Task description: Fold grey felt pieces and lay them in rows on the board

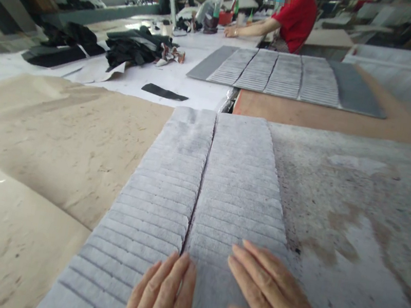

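Note:
Two long columns of overlapping grey fabric strips run away from me side by side, the left column (152,197) and the right column (240,180), with a narrow dark gap between them. My left hand (163,295) lies with fingers stretched out at the inner edge of the left column, near the gap. Over the near part of the right column is my right hand (268,299), its fingers extended and its thumb apart. Neither hand grips anything. The nearest ends of both columns run out of the picture or under my hands.
Brown paper (53,151) covers the table at left; a stained grey surface (354,224) lies at right. Ahead, a grey board (359,90) bears several more strip columns. Dark fabric pieces (140,47) are heaped at back left. A person in a red shirt (299,20) works at the far table.

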`<control>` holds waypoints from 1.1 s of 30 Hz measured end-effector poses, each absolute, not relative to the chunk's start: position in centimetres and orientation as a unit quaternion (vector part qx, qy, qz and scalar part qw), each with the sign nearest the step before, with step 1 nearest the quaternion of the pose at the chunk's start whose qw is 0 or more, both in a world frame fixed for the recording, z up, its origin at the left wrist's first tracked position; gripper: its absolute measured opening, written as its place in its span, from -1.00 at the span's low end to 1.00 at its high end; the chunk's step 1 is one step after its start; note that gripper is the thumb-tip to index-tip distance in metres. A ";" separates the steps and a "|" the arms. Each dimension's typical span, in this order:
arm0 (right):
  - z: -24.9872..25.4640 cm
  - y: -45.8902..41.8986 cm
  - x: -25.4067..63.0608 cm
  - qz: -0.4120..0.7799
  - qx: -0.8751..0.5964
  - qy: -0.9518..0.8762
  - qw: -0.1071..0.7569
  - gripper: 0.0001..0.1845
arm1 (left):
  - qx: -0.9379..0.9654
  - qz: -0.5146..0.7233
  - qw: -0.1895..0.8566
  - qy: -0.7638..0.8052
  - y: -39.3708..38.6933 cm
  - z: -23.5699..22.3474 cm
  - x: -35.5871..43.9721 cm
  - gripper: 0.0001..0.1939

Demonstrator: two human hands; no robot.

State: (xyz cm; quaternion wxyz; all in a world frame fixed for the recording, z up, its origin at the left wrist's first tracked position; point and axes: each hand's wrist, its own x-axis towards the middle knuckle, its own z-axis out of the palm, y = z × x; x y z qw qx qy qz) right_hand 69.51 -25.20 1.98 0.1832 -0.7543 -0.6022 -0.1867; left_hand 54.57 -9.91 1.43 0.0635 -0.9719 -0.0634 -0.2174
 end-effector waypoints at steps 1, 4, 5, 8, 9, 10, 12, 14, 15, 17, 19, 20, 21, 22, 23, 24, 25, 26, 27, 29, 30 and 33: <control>2.1 -25.0 69.8 -0.182 -0.771 -0.585 0.173 -0.58 | -0.974 -0.207 0.079 -0.055 -9.5 1.7 55.2 -0.62; 1.8 -24.5 70.3 -0.185 -0.800 -0.552 0.148 -0.51 | -0.978 -0.173 0.106 -0.046 -8.7 2.3 57.2 -0.48; 1.5 -24.3 70.4 -0.185 -0.804 -0.547 0.140 -0.48 | -0.980 -0.164 0.106 -0.047 -8.7 2.4 57.8 -0.46; 0.6 -24.2 70.5 -0.165 -0.809 -0.551 0.123 -0.43 | -0.985 -0.140 0.094 -0.046 -8.8 2.3 59.0 -0.46; 0.5 -24.2 70.5 -0.156 -0.810 -0.551 0.124 -0.43 | -0.986 -0.133 0.089 -0.047 -9.0 2.3 59.2 -0.46; 0.5 -24.3 70.4 -0.148 -0.813 -0.547 0.131 -0.44 | -0.987 -0.126 0.082 -0.052 -9.1 2.3 59.3 -0.46; 0.8 -24.6 70.3 -0.148 -0.818 -0.531 0.164 -0.50 | -0.989 -0.116 0.066 -0.067 -9.2 2.4 59.1 -0.48; 1.5 -25.2 70.1 -0.165 -0.820 -0.509 0.205 -0.60 | -0.988 -0.123 0.052 -0.076 -9.1 2.8 58.8 -0.53; 1.8 -25.5 70.1 -0.176 -0.819 -0.500 0.221 -0.65 | -0.987 -0.134 0.045 -0.076 -8.9 2.9 58.6 -0.55; 2.4 -26.1 69.9 -0.189 -0.818 -0.491 0.232 -0.72 | -0.986 -0.147 0.026 -0.069 -8.6 3.2 58.2 -0.59; 2.7 -26.6 69.8 -0.183 -0.822 -0.492 0.223 -0.74 | -0.988 -0.141 0.010 -0.057 -8.5 3.2 58.0 -0.60; 2.7 -26.8 69.7 -0.178 -0.824 -0.493 0.216 -0.74 | -0.990 -0.135 0.007 -0.046 -8.5 3.2 58.0 -0.60; 2.6 -27.0 69.6 -0.173 -0.825 -0.495 0.210 -0.74 | -0.991 -0.129 0.008 -0.040 -8.6 3.1 58.0 -0.60; 2.5 -27.1 69.6 -0.170 -0.825 -0.498 0.206 -0.73 | -0.991 -0.125 0.013 -0.035 -8.6 3.1 58.0 -0.59; 2.3 -27.2 69.5 -0.167 -0.825 -0.500 0.204 -0.73 | -0.992 -0.124 0.018 -0.032 -8.7 3.0 58.0 -0.60; 2.2 -27.2 69.5 -0.166 -0.824 -0.502 0.202 -0.73 | -0.992 -0.124 0.021 -0.029 -8.8 3.0 58.0 -0.60; 2.2 -27.2 69.4 -0.166 -0.824 -0.503 0.202 -0.73 | -0.992 -0.124 0.023 -0.028 -8.9 3.0 58.0 -0.61; 2.2 -27.2 69.4 -0.167 -0.824 -0.502 0.202 -0.73 | -0.992 -0.123 0.021 -0.027 -8.9 3.1 58.0 -0.61; 2.2 -27.3 69.4 -0.171 -0.825 -0.499 0.202 -0.74 | -0.992 -0.123 0.017 -0.026 -9.0 3.2 58.0 -0.62; 2.4 -27.4 69.4 -0.180 -0.829 -0.489 0.202 -0.75 | -0.992 -0.124 0.002 -0.024 -8.9 3.3 58.0 -0.62; 2.5 -27.5 69.4 -0.183 -0.833 -0.482 0.201 -0.74 | -0.992 -0.124 -0.007 -0.023 -8.8 3.4 58.0 -0.62; 2.8 -27.6 69.6 -0.181 -0.843 -0.464 0.203 -0.76 | -0.991 -0.123 -0.039 -0.027 -8.7 3.6 58.1 -0.63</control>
